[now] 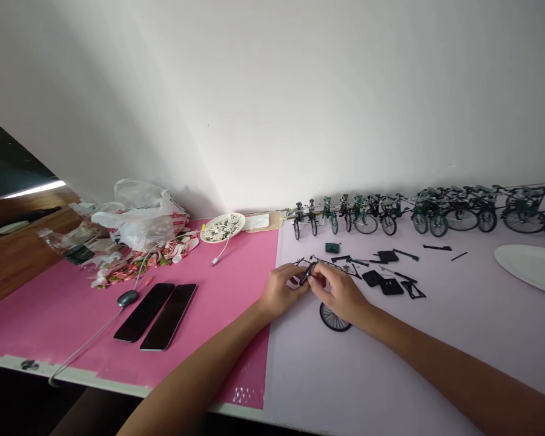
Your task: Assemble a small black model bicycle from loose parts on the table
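My left hand (279, 292) and my right hand (340, 292) meet above the pale sheet. Between their fingertips is a slim black model-bicycle part (307, 274), tilted; its exact kind I cannot make out. Both hands are closed on it. Below my right hand lies a black spoked model wheel (335, 317), partly covered by the hand. Just beyond the fingers are thin black and silver bicycle parts, partly hidden. Black square pieces (392, 287) and a black triangular frame piece (413, 290) lie to the right. A small dark green box (332, 247) sits farther back.
Assembled model bicycles (366, 215) line the wall. A white plate (527, 266) stands at right; a plate of small pieces (222, 227) is back left. Two phones (169, 317), a cabled mouse-like device (127, 298), plastic bags (140, 218) and scraps occupy the pink side.
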Tool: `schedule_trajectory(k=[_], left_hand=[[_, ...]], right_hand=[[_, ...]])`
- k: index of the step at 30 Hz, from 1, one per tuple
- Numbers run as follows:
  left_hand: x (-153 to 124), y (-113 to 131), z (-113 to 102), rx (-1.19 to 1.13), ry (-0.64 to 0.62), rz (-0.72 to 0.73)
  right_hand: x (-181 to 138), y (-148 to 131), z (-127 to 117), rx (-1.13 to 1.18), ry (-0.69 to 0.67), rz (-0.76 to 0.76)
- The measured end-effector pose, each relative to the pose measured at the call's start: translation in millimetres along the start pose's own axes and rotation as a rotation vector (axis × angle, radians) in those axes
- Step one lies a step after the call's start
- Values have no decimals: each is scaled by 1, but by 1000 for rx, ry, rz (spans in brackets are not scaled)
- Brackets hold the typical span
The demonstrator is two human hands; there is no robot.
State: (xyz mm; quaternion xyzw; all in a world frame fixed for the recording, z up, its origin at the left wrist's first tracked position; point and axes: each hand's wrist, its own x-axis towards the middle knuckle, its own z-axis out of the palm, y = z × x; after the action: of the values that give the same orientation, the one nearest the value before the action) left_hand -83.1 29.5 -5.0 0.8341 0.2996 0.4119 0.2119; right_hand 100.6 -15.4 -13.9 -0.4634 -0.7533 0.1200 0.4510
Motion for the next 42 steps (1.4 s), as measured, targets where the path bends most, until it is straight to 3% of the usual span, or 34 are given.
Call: schedule_trajectory(k=[42], left_hand=[[1, 4, -1, 29, 19, 45]], right_hand=[[0, 2, 0, 41, 2, 22]])
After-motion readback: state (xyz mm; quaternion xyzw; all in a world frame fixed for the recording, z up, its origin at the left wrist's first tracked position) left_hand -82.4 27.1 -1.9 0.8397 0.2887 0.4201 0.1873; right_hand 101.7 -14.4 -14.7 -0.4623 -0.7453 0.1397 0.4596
